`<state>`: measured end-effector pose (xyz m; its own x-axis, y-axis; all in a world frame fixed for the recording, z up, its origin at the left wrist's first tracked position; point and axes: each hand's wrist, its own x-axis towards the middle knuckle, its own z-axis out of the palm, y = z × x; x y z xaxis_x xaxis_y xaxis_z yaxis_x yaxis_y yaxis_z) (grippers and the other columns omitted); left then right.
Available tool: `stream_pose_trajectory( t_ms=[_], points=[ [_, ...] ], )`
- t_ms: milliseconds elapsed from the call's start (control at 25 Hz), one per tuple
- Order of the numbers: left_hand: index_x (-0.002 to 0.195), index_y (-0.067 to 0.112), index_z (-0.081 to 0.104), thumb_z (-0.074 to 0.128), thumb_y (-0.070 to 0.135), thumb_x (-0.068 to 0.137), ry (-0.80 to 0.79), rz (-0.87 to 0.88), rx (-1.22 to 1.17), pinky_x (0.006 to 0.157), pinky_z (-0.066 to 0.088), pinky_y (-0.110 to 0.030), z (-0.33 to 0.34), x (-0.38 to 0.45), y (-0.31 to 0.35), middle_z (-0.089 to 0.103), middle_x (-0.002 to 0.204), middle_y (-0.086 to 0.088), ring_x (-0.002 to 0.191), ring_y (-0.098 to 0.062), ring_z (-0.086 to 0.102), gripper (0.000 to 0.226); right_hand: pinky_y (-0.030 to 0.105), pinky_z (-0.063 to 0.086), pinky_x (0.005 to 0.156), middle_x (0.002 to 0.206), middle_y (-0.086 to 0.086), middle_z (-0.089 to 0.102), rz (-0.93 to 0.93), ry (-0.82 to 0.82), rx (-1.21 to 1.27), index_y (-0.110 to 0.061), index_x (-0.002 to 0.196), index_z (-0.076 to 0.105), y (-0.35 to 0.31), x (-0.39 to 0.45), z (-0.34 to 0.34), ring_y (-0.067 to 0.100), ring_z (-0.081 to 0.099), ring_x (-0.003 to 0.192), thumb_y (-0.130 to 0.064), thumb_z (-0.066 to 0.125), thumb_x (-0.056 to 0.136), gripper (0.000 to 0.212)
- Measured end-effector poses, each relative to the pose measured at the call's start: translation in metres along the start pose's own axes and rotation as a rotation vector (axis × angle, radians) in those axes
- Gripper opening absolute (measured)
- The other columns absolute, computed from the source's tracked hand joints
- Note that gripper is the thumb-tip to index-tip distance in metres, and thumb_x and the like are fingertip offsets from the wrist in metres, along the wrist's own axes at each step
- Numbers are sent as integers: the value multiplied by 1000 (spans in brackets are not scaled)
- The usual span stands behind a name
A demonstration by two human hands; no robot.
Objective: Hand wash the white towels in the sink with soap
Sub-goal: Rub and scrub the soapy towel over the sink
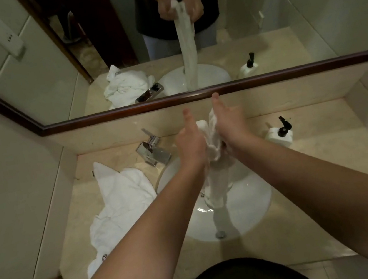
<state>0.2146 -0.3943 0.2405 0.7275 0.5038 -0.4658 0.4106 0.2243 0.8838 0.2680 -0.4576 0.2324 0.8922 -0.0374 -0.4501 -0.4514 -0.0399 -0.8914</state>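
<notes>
A second white towel [121,203] lies crumpled on the counter's [313,167] left side, bearing a small dark mark (illegible) at its near edge. The chrome faucet [153,151] stands behind the sink [255,205]. Left hand [191,145] and right hand [230,125] grip the twisted towel [217,182], long axis vertical, lower end hanging into the basin. A soap dispenser [281,135] stands at the right rear.

Pale tiled walls [11,170], wood-framed mirror [186,31], beige marble counter [325,166]
</notes>
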Motion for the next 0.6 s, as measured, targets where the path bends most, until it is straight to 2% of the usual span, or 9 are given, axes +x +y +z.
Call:
stream_pose_trajectory(
  t_ms=[80, 160, 240, 280, 320, 360, 440, 520, 600],
  points=[
    [75, 18, 51, 37, 69, 95, -5, -62, -40, 56, 37, -29, -15, 12, 5, 45, 64, 4, 56, -11, 42, 56, 33, 52, 71, 84, 4, 66, -26, -85, -128, -12, 87, 62, 5, 1, -7, 20, 64, 79, -55, 58, 92, 43],
    [85, 15, 55, 39, 72, 92, 16, -54, -34, 46, 35, -24, -30, 24, -1, 43, 63, 1, 51, -12, 40, 60, 35, 56, 69, 92, 9, 69, -47, -183, -185, -8, 98, 64, 8, 8, -22, 26, 68, 85, -39, 70, 89, 33],
    [85, 16, 56, 43, 70, 92, 64, -16, -24, 45, 42, -25, -42, 35, -12, 50, 72, -6, 53, -16, 48, 56, 38, 60, 70, 100, 17, 70, -18, -296, -185, -2, 108, 63, 11, 20, -42, 30, 71, 90, -22, 76, 85, 34],
    [83, 18, 56, 46, 69, 92, 87, 5, -27, 54, 52, -29, -46, 40, -16, 55, 79, -8, 61, -19, 56, 53, 36, 60, 68, 102, 18, 70, -17, -322, -221, -1, 110, 61, 10, 24, -49, 29, 71, 90, -16, 77, 84, 34],
    [83, 20, 58, 51, 66, 92, 106, 16, -26, 70, 58, -37, -51, 45, -20, 60, 86, -7, 73, -23, 63, 48, 33, 58, 66, 101, 16, 70, -39, -321, -282, -2, 110, 61, 10, 23, -54, 27, 71, 88, -14, 75, 85, 31],
    [86, 21, 61, 56, 63, 91, 119, 35, -18, 85, 58, -43, -54, 49, -25, 64, 91, -5, 87, -25, 67, 42, 30, 55, 66, 100, 12, 70, -82, -310, -350, -5, 110, 61, 12, 23, -58, 23, 69, 87, -15, 72, 88, 27],
    [96, 19, 66, 62, 51, 92, 118, 72, 23, 95, 55, -47, -59, 53, -32, 68, 98, -3, 99, -26, 68, 33, 30, 53, 74, 102, 5, 68, -197, -253, -425, -12, 113, 63, 12, 21, -60, 18, 65, 91, -23, 64, 94, 22],
    [93, 21, 66, 61, 43, 96, 97, 149, 117, 91, 56, -41, -57, 51, -35, 68, 94, -2, 95, -23, 67, 23, 37, 53, 85, 104, 3, 67, -239, -197, -331, -17, 113, 63, 13, 19, -58, 19, 64, 97, -29, 58, 98, 20],
    [92, 22, 63, 56, 38, 99, 43, 217, 140, 82, 54, -32, -45, 36, -35, 64, 88, 3, 84, -13, 62, 18, 39, 54, 84, 99, 4, 67, -82, -243, 11, -16, 107, 63, 11, 14, -47, 21, 64, 94, -29, 54, 100, 17]
  ],
)
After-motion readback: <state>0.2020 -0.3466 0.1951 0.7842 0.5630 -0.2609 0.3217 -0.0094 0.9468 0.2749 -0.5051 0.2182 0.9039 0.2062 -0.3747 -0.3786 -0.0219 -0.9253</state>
